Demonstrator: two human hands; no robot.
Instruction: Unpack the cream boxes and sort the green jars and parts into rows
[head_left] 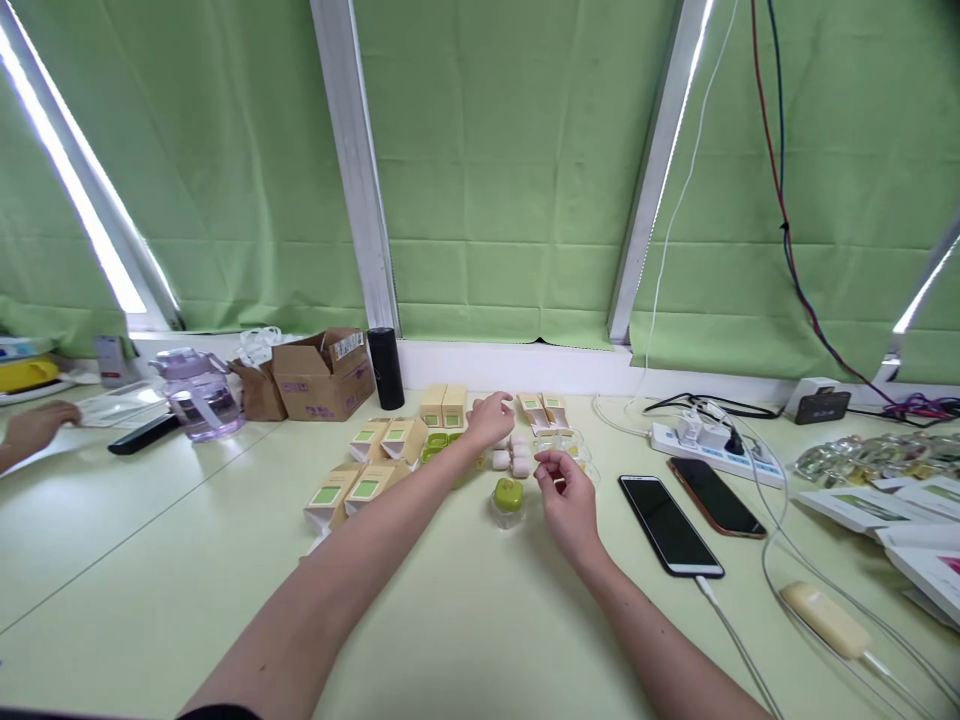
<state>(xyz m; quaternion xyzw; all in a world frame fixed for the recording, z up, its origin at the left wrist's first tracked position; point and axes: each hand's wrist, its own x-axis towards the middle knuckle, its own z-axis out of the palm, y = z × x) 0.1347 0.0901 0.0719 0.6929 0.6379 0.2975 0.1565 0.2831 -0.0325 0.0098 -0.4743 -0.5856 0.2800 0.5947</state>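
Observation:
My left hand (491,418) reaches forward over the small pinkish-white pieces (516,457); its visible fingers are stretched and slightly bent, and the far side is hidden. Curled fingers bring my right hand (568,503) into a pinch beside those pieces; anything between the fingertips is too small to make out. Just left of it stands a small clear jar with a green lid (508,495). Several clear plastic containers (574,447) lie behind my right hand. Green items (439,442) sit partly behind my left forearm. Cream cartons (367,488) stand left of that arm, with open ones (544,412) farther back.
To the right lie two phones (671,525) (718,497), a power strip (720,455), cables and a cream oval device (825,620). A black cylinder (385,368), cardboard box (322,380) and purple water jug (201,395) stand back left. Another person's hand (41,428) is far left.

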